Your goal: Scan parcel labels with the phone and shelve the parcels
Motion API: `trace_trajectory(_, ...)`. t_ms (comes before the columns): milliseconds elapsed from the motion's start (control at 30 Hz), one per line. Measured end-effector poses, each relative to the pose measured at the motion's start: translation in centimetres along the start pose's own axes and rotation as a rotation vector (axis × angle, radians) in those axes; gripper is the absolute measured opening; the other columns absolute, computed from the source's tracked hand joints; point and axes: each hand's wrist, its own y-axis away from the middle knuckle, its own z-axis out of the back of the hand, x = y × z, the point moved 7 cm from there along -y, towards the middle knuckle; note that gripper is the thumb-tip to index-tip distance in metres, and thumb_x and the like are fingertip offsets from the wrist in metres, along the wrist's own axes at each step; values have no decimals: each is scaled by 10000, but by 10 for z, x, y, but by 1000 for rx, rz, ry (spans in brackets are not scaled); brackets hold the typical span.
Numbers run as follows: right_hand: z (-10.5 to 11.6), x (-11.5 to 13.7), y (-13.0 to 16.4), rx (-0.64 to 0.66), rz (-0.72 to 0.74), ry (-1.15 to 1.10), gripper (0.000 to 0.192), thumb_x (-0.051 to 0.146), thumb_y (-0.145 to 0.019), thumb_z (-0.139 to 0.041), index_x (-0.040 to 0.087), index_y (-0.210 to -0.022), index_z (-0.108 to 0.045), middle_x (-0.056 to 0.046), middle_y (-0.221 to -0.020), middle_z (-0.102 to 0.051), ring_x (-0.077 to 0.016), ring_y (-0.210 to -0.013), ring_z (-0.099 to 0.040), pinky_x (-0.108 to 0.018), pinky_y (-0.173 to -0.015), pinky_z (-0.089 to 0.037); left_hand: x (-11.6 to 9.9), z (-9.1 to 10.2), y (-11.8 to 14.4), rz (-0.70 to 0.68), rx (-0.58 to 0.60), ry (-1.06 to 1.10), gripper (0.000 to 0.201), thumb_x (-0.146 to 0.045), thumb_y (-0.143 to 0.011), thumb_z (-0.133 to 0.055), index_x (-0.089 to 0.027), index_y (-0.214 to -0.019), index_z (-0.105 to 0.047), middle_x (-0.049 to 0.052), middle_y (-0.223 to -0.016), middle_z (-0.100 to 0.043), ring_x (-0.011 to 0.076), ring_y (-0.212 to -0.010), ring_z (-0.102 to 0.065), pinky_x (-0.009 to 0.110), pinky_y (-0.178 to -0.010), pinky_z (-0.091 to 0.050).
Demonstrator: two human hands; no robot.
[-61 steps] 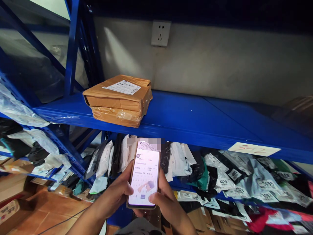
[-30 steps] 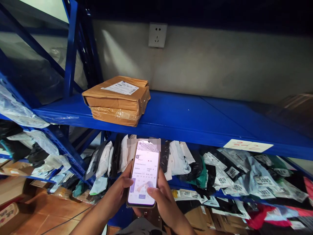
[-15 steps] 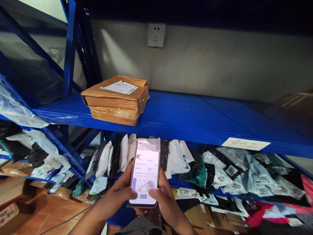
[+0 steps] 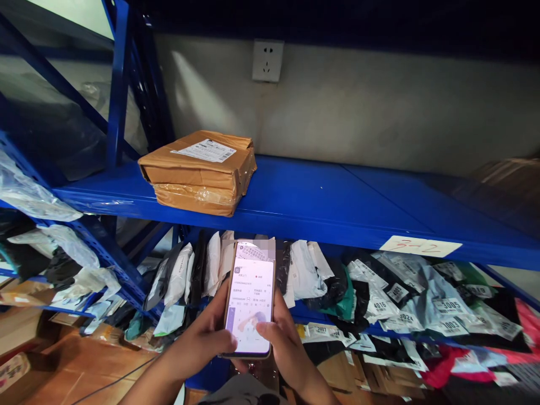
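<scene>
A smartphone [image 4: 248, 309] is held upright between both my hands, its lit screen facing me with a keypad at the bottom. My left hand [image 4: 217, 326] wraps round the phone's left edge, thumb over the lower left of the screen. Round the right edge is my right hand [image 4: 280, 332], its thumb on the lower right of the screen. Fingers behind the phone are mostly hidden. Beyond and above the phone, a brown taped parcel [image 4: 194, 180] with a white label sits on a blue shelf [image 4: 304, 191].
Bagged parcels [image 4: 304, 270] with number labels crowd the lower shelf. A card marked 3-2 [image 4: 421, 246] is on the shelf edge. A wall socket [image 4: 268, 61] is at the back. Cardboard boxes [image 4: 25, 337] and a dark cable [image 4: 113, 382] lie at lower left.
The keypad on the phone screen looks slightly different, with the dark button at its bottom gone. Both hands keep their hold; the view has shifted very slightly.
</scene>
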Motion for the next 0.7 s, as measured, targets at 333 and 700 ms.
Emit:
trace_trajectory(333, 8, -10, 1, -169, -44, 43, 545, 409, -770, -646, 234, -1241, -437, -38, -963, -710, -209, -765, -642, -296, -592, -476, -1, -5, 1, 85, -15, 29, 1061, -91, -586, -498, -379, -1504, -51, 51, -1289, -575, 183, -773, -645, 260, -562, -564)
trace_trajectory(700, 2, 0, 6, -105, -81, 15, 575, 241, -697, -585, 244, -1254, -442, 2, -947, -703, -161, -699, -588, -275, -604, -448, 3, -6, 0, 99, -10, 50, 1112, -115, -585, -506, -375, -1491, 84, 62, -1272, -589, 132, -630, -623, 233, -512, -548)
